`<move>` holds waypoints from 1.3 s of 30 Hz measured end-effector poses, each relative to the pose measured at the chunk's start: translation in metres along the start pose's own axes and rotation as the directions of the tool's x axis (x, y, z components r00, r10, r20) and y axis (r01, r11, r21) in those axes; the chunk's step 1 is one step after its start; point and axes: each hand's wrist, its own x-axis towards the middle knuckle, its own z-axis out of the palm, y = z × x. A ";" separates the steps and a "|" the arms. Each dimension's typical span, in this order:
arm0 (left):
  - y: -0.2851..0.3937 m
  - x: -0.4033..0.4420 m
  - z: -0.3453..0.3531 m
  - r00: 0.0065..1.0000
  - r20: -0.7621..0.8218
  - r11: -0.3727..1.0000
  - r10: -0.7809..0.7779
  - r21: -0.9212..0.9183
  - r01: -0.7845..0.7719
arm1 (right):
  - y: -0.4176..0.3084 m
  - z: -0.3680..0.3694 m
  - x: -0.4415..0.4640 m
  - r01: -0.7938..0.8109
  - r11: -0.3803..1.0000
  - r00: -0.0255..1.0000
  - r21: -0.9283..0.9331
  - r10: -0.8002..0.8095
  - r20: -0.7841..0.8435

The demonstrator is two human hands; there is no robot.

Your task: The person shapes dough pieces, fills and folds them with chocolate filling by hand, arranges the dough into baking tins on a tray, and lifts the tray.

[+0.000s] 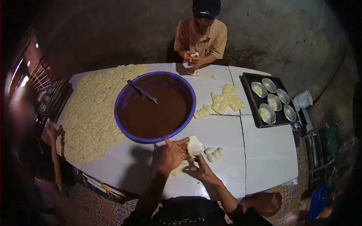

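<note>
Dough [194, 146] is at lower centre, touching your spread left hand [172, 155]; whether your right hand [203, 171], just below, pinches it cannot be told. Purple tub [154, 140] stands at centre; tray [278, 124], upper right. White table [267, 158]; grey wall [124, 34] beyond.

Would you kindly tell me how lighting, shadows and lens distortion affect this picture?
In the head view, the corners fade to black and the table's far edge bows; in the head view, a soft shadow darkens the tabletop left of the left hand, bright glare shows at far left, above a blurred patch, and the basin is fairly clear.
</note>
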 end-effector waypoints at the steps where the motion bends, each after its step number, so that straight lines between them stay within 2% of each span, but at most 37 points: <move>1: 0.017 0.015 -0.030 0.976 -0.156 0.916 0.153 0.393 -0.081 | -0.006 0.007 0.005 0.034 0.997 0.999 -0.071 -0.037 -0.033; 2: 0.035 0.029 -0.059 0.905 -0.304 0.691 0.298 0.723 0.015 | -0.002 0.008 0.008 0.040 0.998 0.998 -0.057 -0.042 -0.046; 3: 0.057 0.045 -0.046 0.870 -0.315 0.339 0.380 0.922 0.186 | -0.003 0.013 0.008 0.064 0.998 0.993 0.003 -0.063 -0.098; 4: 0.079 0.061 -0.032 0.828 -0.324 -0.051 0.458 0.920 0.388 | -0.003 0.012 0.009 0.044 0.999 0.991 -0.024 -0.047 -0.123; 5: 0.095 0.066 -0.004 0.848 -0.356 -0.303 0.392 0.821 0.484 | -0.003 0.011 0.011 0.025 0.999 0.987 -0.048 -0.033 -0.156; 6: 0.087 0.072 -0.050 0.864 -0.373 -0.439 0.338 0.749 0.496 | -0.005 0.013 0.013 0.065 0.998 0.987 -0.002 -0.064 -0.145; 7: 0.091 0.069 -0.047 0.855 -0.483 -0.431 0.190 0.741 0.515 | 0.000 0.011 0.010 0.039 0.999 0.987 -0.016 -0.041 -0.154; 9: 0.103 0.070 -0.032 0.759 -0.641 -0.429 -0.117 0.722 0.544 | 0.015 0.000 0.012 0.001 0.999 0.985 -0.048 -0.009 -0.173; 10: 0.100 0.053 -0.008 0.914 -0.405 -0.496 0.002 0.794 0.353 | 0.019 -0.003 0.014 0.016 0.997 0.988 -0.077 -0.028 -0.154; 13: 0.076 0.024 -0.014 0.978 -0.043 -0.749 0.205 0.636 0.185 | 0.023 0.002 0.017 0.014 0.998 0.971 -0.054 -0.026 -0.236; 14: 0.078 0.025 0.010 0.941 0.017 -0.504 0.339 0.848 0.166 | 0.025 0.003 0.019 0.015 0.997 0.970 0.079 0.005 -0.242; 15: 0.069 0.019 0.016 0.931 -0.172 -0.080 0.321 0.975 0.208 | 0.029 0.003 0.021 0.016 0.978 0.970 0.209 0.036 -0.242; 16: 0.057 0.005 0.019 0.914 -0.339 0.356 0.222 0.901 0.248 | 0.030 0.006 0.024 0.018 0.941 0.969 0.337 0.066 -0.238; 17: 0.045 -0.008 0.023 0.890 -0.452 0.715 0.060 0.641 0.277 | 0.021 0.012 0.029 0.035 0.853 0.973 0.520 0.089 -0.213; 19: 0.018 -0.019 0.039 0.900 -0.413 0.929 -0.140 0.259 0.263 | 0.026 0.010 0.026 -0.053 0.722 0.933 0.690 0.281 -0.222; 20: 0.008 -0.022 0.032 0.833 -0.524 0.954 -0.176 0.118 0.276 | 0.016 0.005 0.025 -0.159 0.795 0.910 0.585 0.347 -0.225; 21: -0.003 -0.030 0.033 0.801 -0.591 0.937 -0.101 0.214 0.276 | 0.011 0.015 0.023 -0.140 0.884 0.841 0.447 0.344 -0.417; 22: -0.013 -0.035 0.041 0.766 -0.642 0.908 -0.019 0.309 0.281 | 0.011 0.021 0.023 -0.126 0.942 0.804 0.311 0.281 -0.525; 23: -0.018 -0.035 0.049 0.733 -0.677 0.869 0.068 0.401 0.289 | 0.010 0.025 0.022 -0.120 0.979 0.759 0.163 0.197 -0.621; 24: -0.018 -0.034 0.056 0.704 -0.704 0.903 -0.092 0.239 0.357 | 0.008 0.029 0.019 -0.047 0.980 0.800 -0.195 -0.080 -0.594; 25: -0.031 -0.042 0.040 0.727 -0.671 0.946 -0.146 0.121 0.302 | 0.006 0.033 0.014 0.036 0.851 0.819 -0.524 -0.325 -0.473; 26: -0.045 -0.051 0.041 0.800 -0.596 0.809 0.072 0.504 0.303 | -0.012 0.037 0.002 0.018 0.469 0.850 -0.883 -0.472 -0.233; 27: -0.053 -0.056 0.042 0.866 -0.434 0.535 0.249 0.807 0.250 | -0.012 0.033 -0.003 0.066 0.509 0.850 -0.858 -0.479 -0.219; 29: -0.050 -0.055 0.067 0.881 -0.386 0.423 0.275 0.871 0.250 | -0.011 0.023 -0.004 0.172 0.582 0.842 -0.794 -0.506 -0.188; 30: -0.048 -0.054 0.077 0.887 -0.361 0.362 0.289 0.899 0.248 | -0.018 0.022 -0.007 0.170 0.704 0.851 -0.690 -0.457 -0.257; 31: -0.050 -0.053 0.080 0.882 -0.394 0.450 0.258 0.857 0.251 | -0.013 0.018 -0.006 0.241 0.750 0.791 -0.616 -0.520 -0.324; 33: -0.054 -0.053 0.085 0.874 -0.452 0.612 0.177 0.746 0.262 | -0.006 0.011 -0.005 0.309 0.833 0.725 -0.459 -0.519 -0.453; 34: -0.059 -0.053 0.080 0.901 -0.375 0.702 0.217 0.702 0.123 | -0.012 0.008 -0.006 0.296 0.849 0.772 -0.437 -0.482 -0.415; 37: -0.059 -0.053 0.077 0.894 -0.425 0.700 0.145 0.682 0.211 | -0.029 0.011 -0.014 0.253 0.826 0.897 -0.503 -0.395 -0.197; 38: -0.054 -0.050 0.088 0.846 -0.531 0.784 0.044 0.544 0.301 | -0.043 0.022 -0.019 0.158 0.805 0.916 -0.572 -0.335 -0.219; 39: -0.058 -0.050 0.087 0.827 -0.562 0.814 0.031 0.495 0.305 | -0.038 0.016 -0.022 0.110 0.806 0.929 -0.581 -0.292 -0.228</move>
